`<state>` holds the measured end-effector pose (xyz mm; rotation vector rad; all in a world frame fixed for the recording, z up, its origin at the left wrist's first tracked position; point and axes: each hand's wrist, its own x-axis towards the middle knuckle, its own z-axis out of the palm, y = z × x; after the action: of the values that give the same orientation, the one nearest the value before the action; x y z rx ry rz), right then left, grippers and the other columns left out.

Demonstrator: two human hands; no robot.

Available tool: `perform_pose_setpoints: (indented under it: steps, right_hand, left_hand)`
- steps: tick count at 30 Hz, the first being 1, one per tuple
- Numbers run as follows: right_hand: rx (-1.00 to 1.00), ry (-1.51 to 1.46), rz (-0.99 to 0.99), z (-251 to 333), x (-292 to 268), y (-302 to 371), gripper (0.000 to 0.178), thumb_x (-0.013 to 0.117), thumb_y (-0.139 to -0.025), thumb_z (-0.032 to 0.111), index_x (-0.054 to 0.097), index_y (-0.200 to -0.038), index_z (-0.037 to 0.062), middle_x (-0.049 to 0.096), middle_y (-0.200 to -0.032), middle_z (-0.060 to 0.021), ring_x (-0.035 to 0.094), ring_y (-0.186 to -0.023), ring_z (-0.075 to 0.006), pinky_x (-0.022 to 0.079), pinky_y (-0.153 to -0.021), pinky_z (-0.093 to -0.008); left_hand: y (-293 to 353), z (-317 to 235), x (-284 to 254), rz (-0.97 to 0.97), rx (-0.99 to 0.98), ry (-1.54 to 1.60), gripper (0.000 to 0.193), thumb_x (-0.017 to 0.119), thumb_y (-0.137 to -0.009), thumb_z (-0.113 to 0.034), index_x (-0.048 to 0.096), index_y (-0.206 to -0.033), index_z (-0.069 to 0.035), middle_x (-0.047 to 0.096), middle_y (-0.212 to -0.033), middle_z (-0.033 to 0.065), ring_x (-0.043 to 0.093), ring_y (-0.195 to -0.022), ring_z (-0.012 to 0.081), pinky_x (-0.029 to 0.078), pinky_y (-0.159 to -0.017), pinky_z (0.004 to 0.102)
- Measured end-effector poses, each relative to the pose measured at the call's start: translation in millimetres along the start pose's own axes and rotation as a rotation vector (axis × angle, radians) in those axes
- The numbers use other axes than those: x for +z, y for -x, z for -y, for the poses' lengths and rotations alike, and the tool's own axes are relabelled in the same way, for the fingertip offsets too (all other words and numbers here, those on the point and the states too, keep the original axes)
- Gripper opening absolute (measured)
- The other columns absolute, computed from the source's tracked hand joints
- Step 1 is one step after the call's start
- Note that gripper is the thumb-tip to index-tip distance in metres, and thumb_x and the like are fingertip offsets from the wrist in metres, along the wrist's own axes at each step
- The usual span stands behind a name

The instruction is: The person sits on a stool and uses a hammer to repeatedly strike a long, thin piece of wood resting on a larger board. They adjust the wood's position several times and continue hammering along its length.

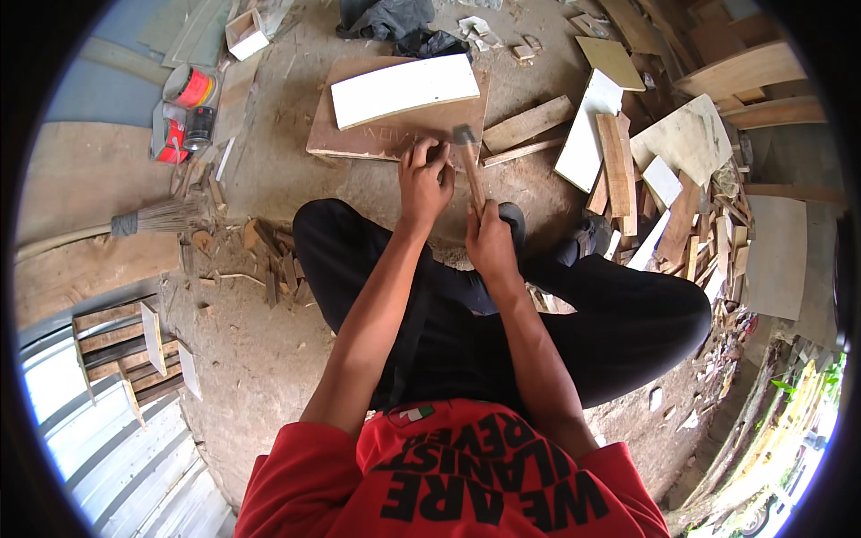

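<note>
In my right hand (pixel 491 240) is a hammer (pixel 473 176), gripped low on its wooden handle. Its dark head points away from me, beside the front right part of a low brown wooden board (pixel 386 148). My left hand (pixel 425 182) is at the board's near edge, fingers curled together as in a pinch, just left of the hammer head. Whatever those fingers hold, if anything, is too small to make out. A white, slightly curved panel (pixel 404 92) lies on top of the brown board, beyond both hands.
Wood offcuts (pixel 529 124) and a white board (pixel 587 125) lie to the right, with more scrap heaped beyond. Paint cans (pixel 188 87) stand at the far left, near a stick broom (pixel 152 220). A dark cloth (pixel 386 18) lies at the back. My crossed legs are below my hands.
</note>
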<state>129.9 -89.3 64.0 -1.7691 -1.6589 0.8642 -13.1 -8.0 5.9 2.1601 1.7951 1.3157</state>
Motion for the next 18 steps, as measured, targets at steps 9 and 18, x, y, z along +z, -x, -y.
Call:
perform_pose_setpoints:
  steps: [9, 18]
  right_hand:
    - [-0.038, -0.012, 0.009, -1.8, -1.7, -8.3, 0.023, 0.057, -0.099, 0.016, 0.043, -0.097, -0.002, 0.062, -0.074, -0.0357, 0.062, -0.076, -0.0544, 0.048, -0.059, -0.0598]
    - [0.016, -0.085, -0.085, 7.8, -9.9, -6.5, 0.024, 0.057, -0.1, 0.018, 0.048, -0.097, -0.0038, 0.062, -0.076, -0.0361, 0.061, -0.078, -0.0546, 0.047, -0.06, -0.0563]
  left_hand:
    - [-6.2, 1.8, -1.5, 0.023, 0.001, -0.006, 0.031, 0.069, -0.081, -0.008, 0.075, -0.112, -0.006, 0.061, -0.119, 0.0118, 0.058, -0.103, 0.0339, 0.047, -0.089, 0.045]
    - [-13.4, 0.2, -1.5, 0.025, -0.043, -0.004, 0.034, 0.068, -0.085, -0.011, 0.072, -0.118, -0.008, 0.061, -0.118, 0.0109, 0.055, -0.105, 0.0334, 0.045, -0.093, 0.0454]
